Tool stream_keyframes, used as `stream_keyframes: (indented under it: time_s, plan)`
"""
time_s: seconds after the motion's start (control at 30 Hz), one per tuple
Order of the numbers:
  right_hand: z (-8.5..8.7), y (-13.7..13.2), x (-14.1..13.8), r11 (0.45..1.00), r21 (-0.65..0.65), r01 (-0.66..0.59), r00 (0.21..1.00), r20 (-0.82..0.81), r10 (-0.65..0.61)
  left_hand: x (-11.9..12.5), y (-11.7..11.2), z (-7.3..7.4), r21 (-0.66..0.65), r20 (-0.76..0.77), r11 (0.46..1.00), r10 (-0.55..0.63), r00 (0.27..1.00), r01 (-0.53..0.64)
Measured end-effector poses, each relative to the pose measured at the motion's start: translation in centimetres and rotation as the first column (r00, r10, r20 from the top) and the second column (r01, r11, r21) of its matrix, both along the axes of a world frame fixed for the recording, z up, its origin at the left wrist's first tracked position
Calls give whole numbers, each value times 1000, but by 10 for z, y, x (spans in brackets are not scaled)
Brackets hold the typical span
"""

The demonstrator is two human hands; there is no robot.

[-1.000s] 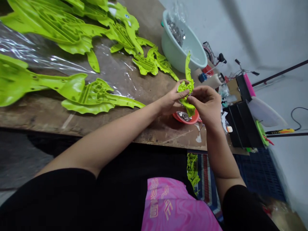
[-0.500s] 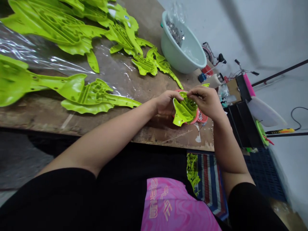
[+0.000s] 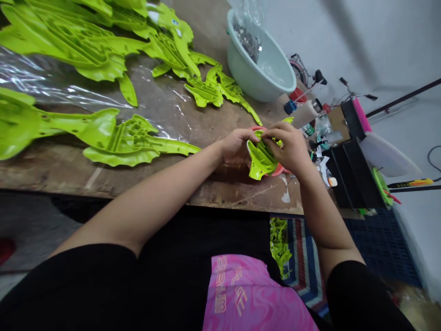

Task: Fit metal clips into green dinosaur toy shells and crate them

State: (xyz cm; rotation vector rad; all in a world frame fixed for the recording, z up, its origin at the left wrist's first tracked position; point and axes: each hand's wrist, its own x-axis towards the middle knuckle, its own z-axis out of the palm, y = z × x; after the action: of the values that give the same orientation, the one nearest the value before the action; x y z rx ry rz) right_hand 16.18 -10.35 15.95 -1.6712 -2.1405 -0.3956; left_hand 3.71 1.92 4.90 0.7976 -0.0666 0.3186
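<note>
A lime-green moulded plastic shell, its ribbed inside facing up, is gripped by my left hand with the thumb over its rim. Above the shell's inner side is my right hand, thumb and fingertips pinched together. Whatever sits between those fingertips is too small or too hidden to make out. Beneath the shell, parts of a round red-pink dish show. To the left, a similar green shell piece lies on the table near my left forearm.
Several green shells are heaped on clear plastic film at the back left. A pale green basin with small metal parts stands at the back. A bottle and black bins are to the right. A striped sack sits below the table.
My right hand has moved slightly left and deeper over the shell, its fingers now closer to my left thumb. The shell stays in my left hand. The camera view has shifted slightly.
</note>
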Motion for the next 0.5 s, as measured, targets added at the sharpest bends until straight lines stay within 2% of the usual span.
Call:
stream_keyframes:
  time_s: [0.07, 0.1, 0.17, 0.2, 0.23, 0.3, 0.37, 0.43, 0.5]
  plan:
    - [2, -13, 7, 995, 75, 66, 998, -26, -64, -3, -1, 4, -11, -57, 995, -99, 993, 98]
    - [2, -25, 13, 982, 133, 132, 990, -74, -123, -4, -1, 6, -36, -52, 995, -93, 994, 91]
    - [-3, -60, 33, 916, 214, 339, 933, -205, -297, -5, -2, 10, -88, -4, 996, -20, 1000, 20]
    - [-11, -81, 46, 866, 201, 459, 878, -250, -407, -6, -3, 12, -101, 10, 995, 3, 1000, -2]
    - [-22, -103, 59, 821, 127, 557, 820, -239, -520, -6, -4, 14, -109, 14, 994, 23, 1000, -21]
    - [-51, -143, 84, 731, -135, 669, 731, -63, -680, -7, -6, 17, -107, 1, 992, 66, 998, -65]
    - [-83, -172, 101, 637, -322, 700, 692, 89, -716, -8, -8, 19, -88, -22, 988, 122, 992, -123]
    - [-108, -188, 109, 599, -388, 700, 683, 119, -721, -8, -10, 20, -69, -41, 983, 165, 985, -168]
    - [-122, -194, 114, 593, -397, 701, 680, 119, -724, -9, -11, 21, -63, -59, 978, 195, 979, -198]
